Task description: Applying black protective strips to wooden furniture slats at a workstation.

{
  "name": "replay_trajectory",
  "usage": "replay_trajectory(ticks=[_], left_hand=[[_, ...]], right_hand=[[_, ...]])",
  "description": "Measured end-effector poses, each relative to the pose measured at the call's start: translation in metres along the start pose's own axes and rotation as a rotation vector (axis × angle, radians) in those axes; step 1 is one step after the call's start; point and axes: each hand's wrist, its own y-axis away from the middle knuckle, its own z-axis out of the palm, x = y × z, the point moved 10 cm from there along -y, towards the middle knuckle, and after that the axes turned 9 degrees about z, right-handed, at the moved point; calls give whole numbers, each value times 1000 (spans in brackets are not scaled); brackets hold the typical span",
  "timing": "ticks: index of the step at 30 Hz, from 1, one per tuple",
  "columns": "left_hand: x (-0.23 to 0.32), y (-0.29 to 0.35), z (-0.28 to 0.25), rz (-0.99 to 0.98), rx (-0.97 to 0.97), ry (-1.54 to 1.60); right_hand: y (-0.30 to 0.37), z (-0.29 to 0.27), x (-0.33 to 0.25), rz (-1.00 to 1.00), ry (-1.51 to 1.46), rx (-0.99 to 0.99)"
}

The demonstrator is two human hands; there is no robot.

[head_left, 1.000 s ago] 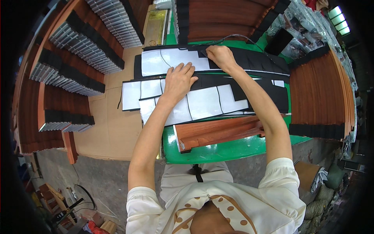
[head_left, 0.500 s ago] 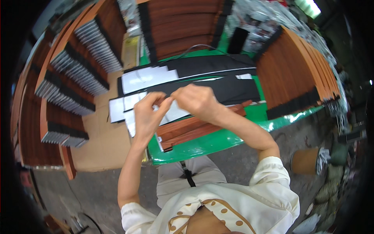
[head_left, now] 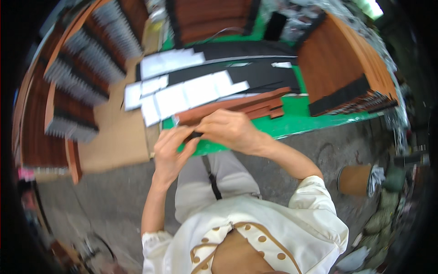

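Observation:
Close to the table's front edge, my two hands meet at the near end of the reddish-brown wood-grain strips (head_left: 232, 106). A small black piece (head_left: 195, 135) shows between them; its kind cannot be made out. My left hand (head_left: 171, 148) pinches it from the left, thumb below and fingers above. From the right, the closed fingers of my right hand (head_left: 230, 131) hold its other side and partly hide it. White sheets or labels (head_left: 187, 97) lie overlapping just beyond the wood strips. Long flat black strips (head_left: 255, 78) lie behind those.
Stacks of wood-grain boards with black ends stand at the left (head_left: 75, 112), at the back (head_left: 212, 20) and at the right (head_left: 340, 66). Green covering (head_left: 301, 121) and brown cardboard (head_left: 116, 132) line the tabletop. A brown bin (head_left: 355, 180) stands on the floor at right.
Both hands have come nearer to my body, down to the near end of the wood strips. The white sheets they covered now show. The view has shifted, with the table higher in it.

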Motion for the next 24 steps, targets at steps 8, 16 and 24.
replay_trajectory(ticks=[8, 16, 24], left_hand=[[-16, 40, 6, -70, -95, 48], [-92, 46, 5, -407, 182, 190], [-102, 38, 18, -395, 180, 255]], right_hand=[[10, 32, 17, 195, -142, -231], [-19, 48, 69, 434, -195, -147], [-23, 67, 79, 485, -211, -245]])
